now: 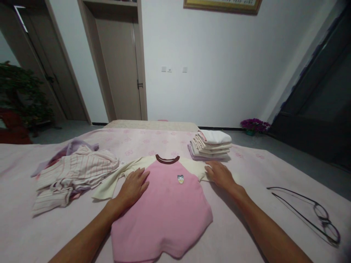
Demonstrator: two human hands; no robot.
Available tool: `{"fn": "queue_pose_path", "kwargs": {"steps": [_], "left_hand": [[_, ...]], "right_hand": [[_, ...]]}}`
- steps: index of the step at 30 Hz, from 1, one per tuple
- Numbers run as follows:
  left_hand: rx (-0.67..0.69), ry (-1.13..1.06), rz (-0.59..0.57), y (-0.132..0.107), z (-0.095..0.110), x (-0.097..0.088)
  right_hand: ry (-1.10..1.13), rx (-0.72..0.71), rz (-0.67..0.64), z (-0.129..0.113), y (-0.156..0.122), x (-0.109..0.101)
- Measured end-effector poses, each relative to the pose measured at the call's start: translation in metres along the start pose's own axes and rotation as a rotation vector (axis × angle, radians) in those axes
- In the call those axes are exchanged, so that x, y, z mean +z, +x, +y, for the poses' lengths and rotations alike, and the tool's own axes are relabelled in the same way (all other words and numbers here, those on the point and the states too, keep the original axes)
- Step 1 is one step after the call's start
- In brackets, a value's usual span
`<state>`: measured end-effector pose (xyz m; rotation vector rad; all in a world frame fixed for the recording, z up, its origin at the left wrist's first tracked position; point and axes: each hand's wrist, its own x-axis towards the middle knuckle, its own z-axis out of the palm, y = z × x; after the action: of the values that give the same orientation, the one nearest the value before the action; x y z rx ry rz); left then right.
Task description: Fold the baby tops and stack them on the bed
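Note:
A small pink shirt (pixel 167 208) with cream sleeves, a brown collar and a little cartoon badge lies flat, face up, on the pink bedspread (pixel 246 219). My left hand (pixel 134 186) rests flat and open on its left shoulder, where the cream sleeve meets the pink body. My right hand (pixel 221 174) lies flat and open on the right cream sleeve, fingers pointing left toward the collar.
A heap of unfolded striped and lilac clothes (pixel 74 171) lies to the left. A stack of folded garments (pixel 211 145) sits behind the shirt on the right. Glasses (pixel 315 212) lie at the bed's right side. Doors, a plant and flowers stand beyond.

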<state>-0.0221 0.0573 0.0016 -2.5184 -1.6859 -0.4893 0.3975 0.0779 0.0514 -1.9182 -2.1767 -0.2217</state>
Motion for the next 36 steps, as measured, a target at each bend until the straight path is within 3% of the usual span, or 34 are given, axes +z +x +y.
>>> {"fn": "queue_pose_path", "kwargs": {"steps": [3, 6, 8, 11, 13, 17, 20, 24, 30, 33, 36], "left_hand": [[-0.006, -0.031, 0.01, -0.004, 0.005, -0.009], [-0.013, -0.082, 0.08, -0.007, 0.001, -0.021], [-0.082, -0.091, 0.177, -0.007, -0.012, -0.031], [-0.246, -0.069, 0.288, 0.001, -0.048, -0.044], [-0.273, -0.039, 0.249, 0.008, -0.077, -0.048], [-0.209, 0.068, 0.036, 0.018, -0.123, -0.047], [-0.133, 0.144, -0.031, 0.017, -0.139, -0.045], [-0.027, 0.242, -0.008, 0.003, -0.152, -0.054], [-0.057, 0.335, -0.055, -0.036, -0.19, -0.08], [-0.123, 0.33, -0.076, -0.045, -0.191, -0.091], [-0.201, 0.235, -0.02, -0.044, -0.161, -0.097]], "right_hand": [[0.006, -0.049, -0.103, -0.02, -0.004, 0.02], [-0.062, 0.008, -0.126, -0.018, -0.007, 0.04], [-0.082, 0.011, -0.119, -0.012, -0.007, 0.048], [-0.091, 0.015, -0.1, -0.006, -0.006, 0.053], [-0.091, 0.014, -0.08, -0.005, -0.006, 0.054], [-0.086, 0.003, -0.051, -0.005, -0.005, 0.056], [-0.063, 0.0, -0.036, -0.004, -0.006, 0.055], [-0.043, -0.015, -0.022, -0.003, -0.006, 0.054], [-0.062, -0.013, -0.008, 0.0, -0.005, 0.058], [-0.073, -0.002, -0.008, -0.001, -0.004, 0.06], [-0.076, 0.001, -0.002, -0.003, -0.003, 0.06]]}}
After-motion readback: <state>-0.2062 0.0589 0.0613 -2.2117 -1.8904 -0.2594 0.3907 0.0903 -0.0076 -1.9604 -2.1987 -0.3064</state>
